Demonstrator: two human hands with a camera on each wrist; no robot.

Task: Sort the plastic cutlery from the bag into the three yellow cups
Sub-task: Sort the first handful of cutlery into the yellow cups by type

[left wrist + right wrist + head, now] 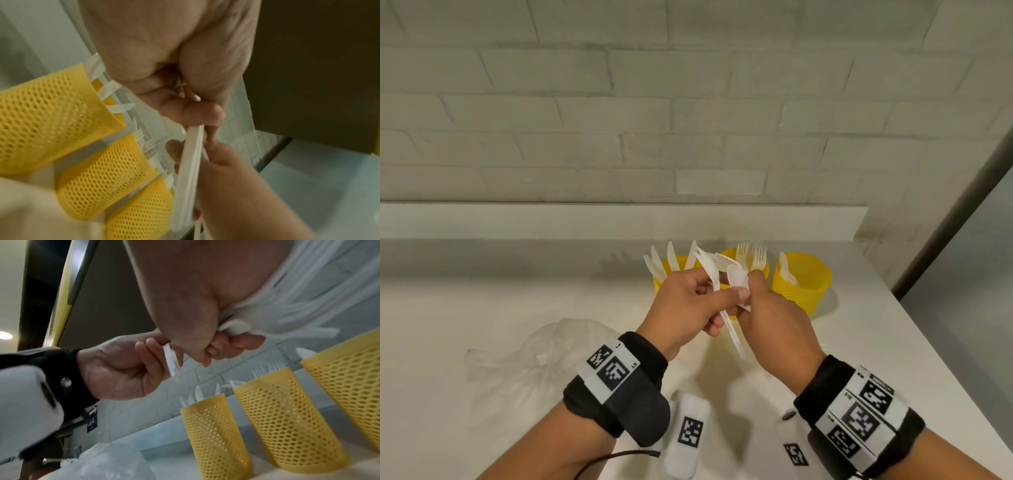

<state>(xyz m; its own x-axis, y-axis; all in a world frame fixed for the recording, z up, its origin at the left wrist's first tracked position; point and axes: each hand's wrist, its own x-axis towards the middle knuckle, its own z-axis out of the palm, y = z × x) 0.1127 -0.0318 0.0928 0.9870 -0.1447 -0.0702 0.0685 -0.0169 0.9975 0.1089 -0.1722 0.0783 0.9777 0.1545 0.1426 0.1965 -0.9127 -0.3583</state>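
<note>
My left hand (722,305) grips a bundle of white plastic cutlery (731,329) above the table, handles pointing down; the handles (189,162) run under its thumb. My right hand (751,284) pinches the bowl of a white spoon (738,279) at the top of that bundle, and the right wrist view shows the fingertips (232,344) curled on the spoon (236,327). Behind the hands stand three yellow mesh cups: the left cup (667,270) holds knives, the middle cup (726,255) forks, the right cup (803,281) spoons.
A crumpled clear plastic bag (544,353) lies on the white table (482,301) to the left of my left wrist. A brick wall with a low ledge (619,219) runs behind the cups. The table's right edge (928,335) slants close past the right cup.
</note>
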